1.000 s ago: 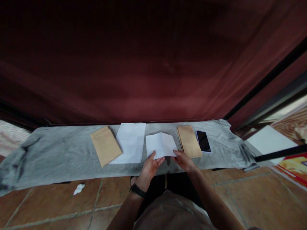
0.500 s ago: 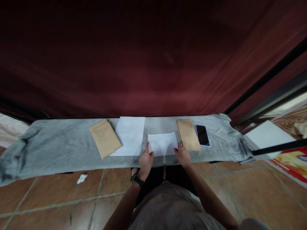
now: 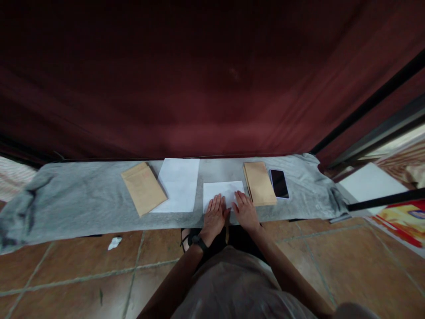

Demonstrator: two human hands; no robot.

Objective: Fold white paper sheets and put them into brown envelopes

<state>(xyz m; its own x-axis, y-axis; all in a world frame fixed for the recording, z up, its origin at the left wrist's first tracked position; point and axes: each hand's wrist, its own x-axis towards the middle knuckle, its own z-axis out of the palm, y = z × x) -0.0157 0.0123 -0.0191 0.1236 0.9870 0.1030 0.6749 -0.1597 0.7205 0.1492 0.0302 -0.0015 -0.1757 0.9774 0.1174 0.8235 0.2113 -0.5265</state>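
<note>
A folded sheet of white paper (image 3: 212, 188) lies in front of me on the grey cloth. My left hand (image 3: 215, 216) rests flat on its lower middle, fingers stretched out. On the lower right part lies my right hand (image 3: 245, 210), also flat with the fingers extended. Both hands cover much of the paper's near edge. To the left is a larger stack or sheet of white paper (image 3: 181, 184), overlapped at its side by a brown envelope (image 3: 144, 188). Close to my right hand sits a stack of brown envelopes (image 3: 260, 184).
A phone (image 3: 279, 184) with a dark screen lies beside the envelope stack. Grey cloth (image 3: 79, 195) covers the narrow table, and a dark red curtain-like wall (image 3: 212, 110) rises behind it. A crumpled white scrap (image 3: 114, 243) is on the tiled floor (image 3: 159, 252).
Both hands have moved from gripping the paper's near corners inward and forward, and now lie flat on top of it. The view has shifted slightly.
</note>
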